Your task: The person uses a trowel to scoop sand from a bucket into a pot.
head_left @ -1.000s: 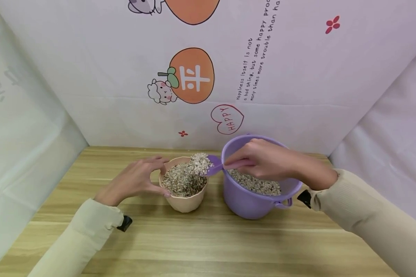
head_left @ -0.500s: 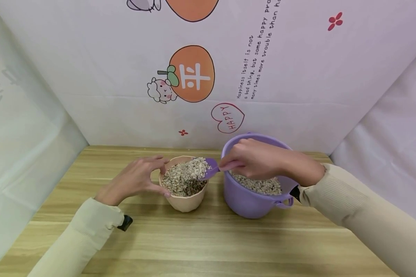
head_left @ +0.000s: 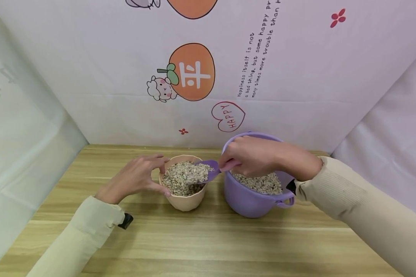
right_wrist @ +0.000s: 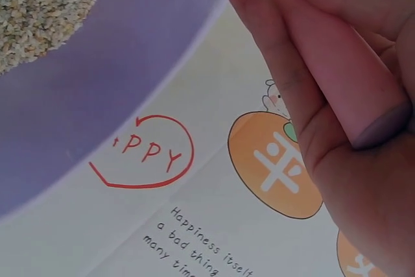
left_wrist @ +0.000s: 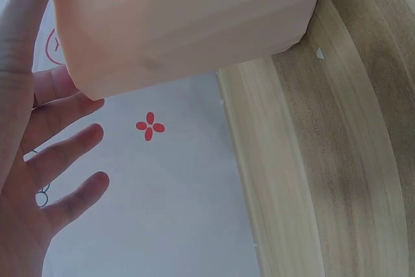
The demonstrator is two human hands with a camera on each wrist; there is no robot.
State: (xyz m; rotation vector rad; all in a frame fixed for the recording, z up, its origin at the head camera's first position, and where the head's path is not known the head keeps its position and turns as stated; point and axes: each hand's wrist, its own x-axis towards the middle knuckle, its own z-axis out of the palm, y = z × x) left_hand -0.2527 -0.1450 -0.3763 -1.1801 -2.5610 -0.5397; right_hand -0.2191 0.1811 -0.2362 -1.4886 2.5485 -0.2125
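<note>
A peach flower pot (head_left: 185,203) full of pale gravel (head_left: 176,179) stands left of centre in the head view. My left hand (head_left: 133,177) steadies its left side, thumb and index finger spread round the rim. In the left wrist view the other fingers reach out loosely beside the pot wall (left_wrist: 188,24). With my right hand (head_left: 251,156) I grip the pink handle (right_wrist: 343,76) of a small purple shovel (head_left: 213,172). Its blade lies low over the pot, tilted into the gravel with some grains still on it. What the left fingertips touch behind the rim is hidden.
Close to the pot's right stands a purple bucket (head_left: 242,202) holding more gravel (head_left: 263,184); my right wrist passes over it. A folded-down handle (head_left: 286,202) shows at its side. Behind the wooden table (head_left: 180,246) rises a printed white cloth (head_left: 118,69).
The shovel blade has come down and tipped, and its heap of gravel has slid into the pot. My right hand has shifted slightly left. The left hand stays put.
</note>
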